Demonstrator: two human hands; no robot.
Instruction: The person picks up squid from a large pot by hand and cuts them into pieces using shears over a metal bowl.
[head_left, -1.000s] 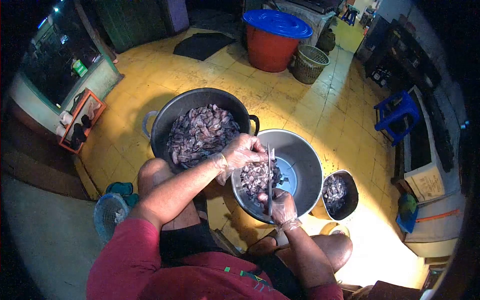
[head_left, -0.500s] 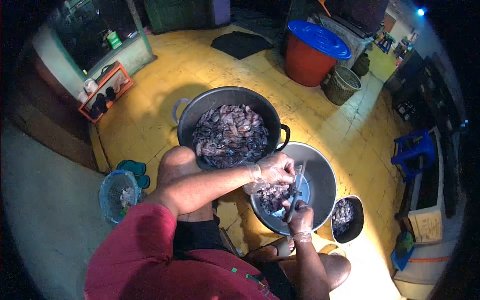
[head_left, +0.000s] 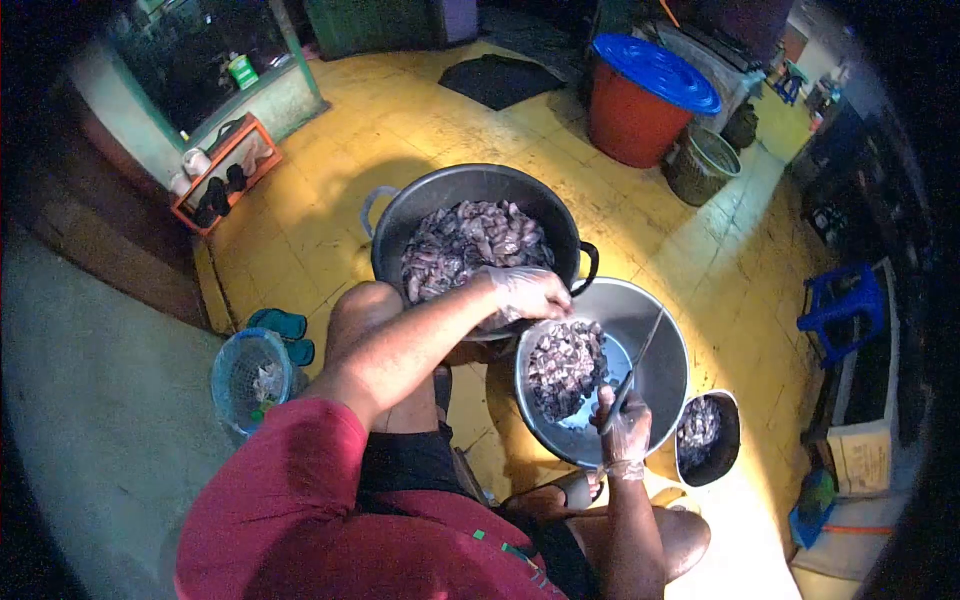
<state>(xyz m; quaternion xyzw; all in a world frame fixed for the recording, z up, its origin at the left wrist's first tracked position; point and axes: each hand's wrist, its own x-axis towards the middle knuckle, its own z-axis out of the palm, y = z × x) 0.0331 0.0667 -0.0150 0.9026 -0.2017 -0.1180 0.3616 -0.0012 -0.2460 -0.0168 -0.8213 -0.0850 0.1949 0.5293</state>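
My right hand, in a clear plastic glove, is closed around a knife whose blade points up over the grey basin. Chopped dark and pale pieces of what looks like squid lie heaped in that basin. My left hand, also gloved, is at the basin's upper left rim, beside the big dark pot. Its fingers are bent together, and whatever they pinch is hidden. Whole small squid, by their look, fill the pot.
A small dark tub with more squid stands right of the basin. At left are a blue mesh basket and green sandals. Farther back stand a lidded red barrel, a woven bin and a blue stool.
My left hand has moved up from the knife and the pieces to the rim between basin and pot. The knife has come away with its tip up to the right. The view has shifted slightly.
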